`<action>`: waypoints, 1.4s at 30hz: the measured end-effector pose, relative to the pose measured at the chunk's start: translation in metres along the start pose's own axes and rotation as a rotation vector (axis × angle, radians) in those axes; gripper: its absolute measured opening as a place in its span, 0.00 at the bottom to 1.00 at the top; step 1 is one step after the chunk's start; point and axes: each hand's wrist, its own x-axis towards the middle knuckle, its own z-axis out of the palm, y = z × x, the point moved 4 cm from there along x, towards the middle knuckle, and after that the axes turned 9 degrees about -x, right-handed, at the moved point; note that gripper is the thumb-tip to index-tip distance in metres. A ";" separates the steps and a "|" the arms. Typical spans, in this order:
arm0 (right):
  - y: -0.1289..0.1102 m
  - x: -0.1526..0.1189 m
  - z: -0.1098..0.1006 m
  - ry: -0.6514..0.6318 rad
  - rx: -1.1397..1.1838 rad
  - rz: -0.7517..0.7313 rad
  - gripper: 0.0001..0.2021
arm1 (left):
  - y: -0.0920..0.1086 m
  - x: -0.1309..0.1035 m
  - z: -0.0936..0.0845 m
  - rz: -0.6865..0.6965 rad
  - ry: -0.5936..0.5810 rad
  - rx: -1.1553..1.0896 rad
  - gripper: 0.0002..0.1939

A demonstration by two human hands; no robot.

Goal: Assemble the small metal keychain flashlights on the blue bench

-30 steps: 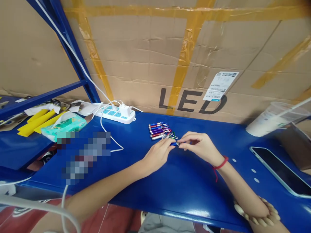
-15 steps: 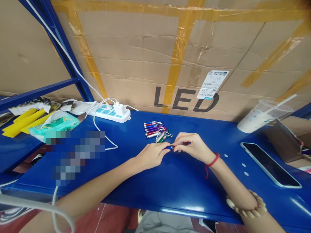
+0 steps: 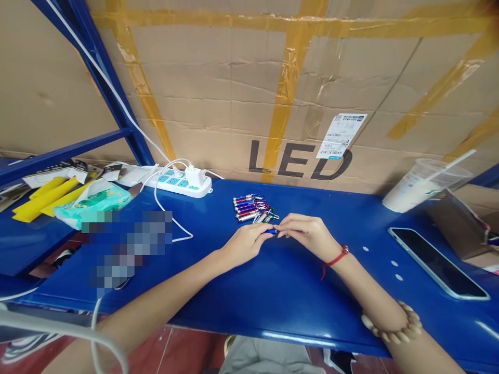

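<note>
My left hand [image 3: 240, 246] is closed round a small blue metal mini flashlight [image 3: 270, 231], which shows only in part between thumb and fingers. At its right end, the fingertips of my right hand [image 3: 311, 235] are pinched together on the tip; the exact part they grip is too small to make out. Just behind my left hand lies a row of several mini flashlights [image 3: 246, 206] in red, blue, purple and silver, with small clips at their right ends. A green clip [image 3: 273, 214] pokes out near my left fingers.
On the blue table [image 3: 249, 296] stand a white power strip [image 3: 187, 182] with cables and a tilted plastic cup [image 3: 409, 187]. To the right lies a phone [image 3: 438, 262]. A tissue pack [image 3: 93, 200] and a pixelated patch are at left. A cardboard box [image 3: 218, 93] walls the back.
The view has shifted slightly. Both hands stay together at the blue mini flashlight, and my right fingers have changed their pinch a little, with the wrist turned slightly.
</note>
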 end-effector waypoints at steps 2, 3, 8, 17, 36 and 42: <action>-0.003 0.000 -0.001 -0.004 -0.040 -0.045 0.10 | 0.000 -0.001 0.000 0.007 -0.009 -0.013 0.13; -0.005 0.000 -0.001 -0.009 -0.055 -0.058 0.10 | 0.000 -0.001 0.001 0.007 -0.014 -0.024 0.13; -0.009 0.000 -0.002 -0.037 -0.074 -0.075 0.11 | -0.003 -0.003 0.004 0.004 -0.036 -0.056 0.13; 0.000 0.002 0.002 -0.086 0.011 0.032 0.13 | -0.003 -0.002 0.004 -0.056 -0.093 -0.030 0.12; 0.005 0.001 0.004 -0.102 -0.039 0.147 0.14 | -0.005 -0.004 0.006 -0.062 -0.033 0.080 0.12; 0.013 -0.001 0.009 -0.111 0.015 0.203 0.15 | -0.003 -0.004 0.005 -0.060 -0.016 0.122 0.12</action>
